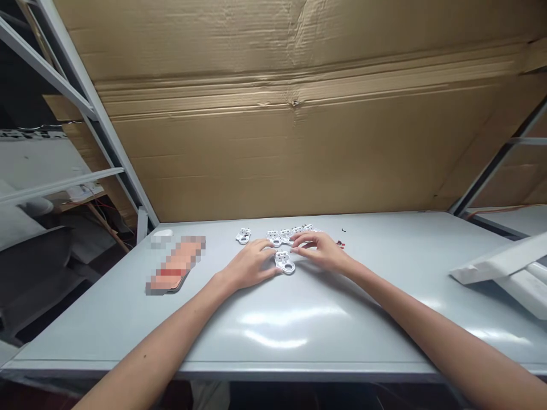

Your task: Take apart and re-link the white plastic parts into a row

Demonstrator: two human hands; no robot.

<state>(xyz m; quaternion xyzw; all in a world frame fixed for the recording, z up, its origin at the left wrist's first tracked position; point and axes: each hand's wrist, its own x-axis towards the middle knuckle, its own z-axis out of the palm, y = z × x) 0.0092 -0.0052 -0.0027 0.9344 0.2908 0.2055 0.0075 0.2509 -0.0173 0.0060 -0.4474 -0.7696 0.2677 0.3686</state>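
A white plastic part point(285, 262) with a ring at one end and small holes at the other lies on the table in front of me. My left hand point(253, 263) grips its left edge between thumb and fingers. Just above and right of that part is my right hand point(318, 250), its fingertips drawn together in a pinch. Whatever sits between those fingertips is too small to make out. Behind both hands stands a row of similar white parts point(273, 237), partly covered by the right hand. Another such part point(243, 236) lies apart to the left.
An orange, blurred flat object point(179, 263) lies at the left, with a white item point(162, 236) behind it. Small red and dark bits point(341, 244) are right of my right hand. White foam-like pieces point(508, 267) occupy the right side. Cardboard point(273, 159) walls the back.
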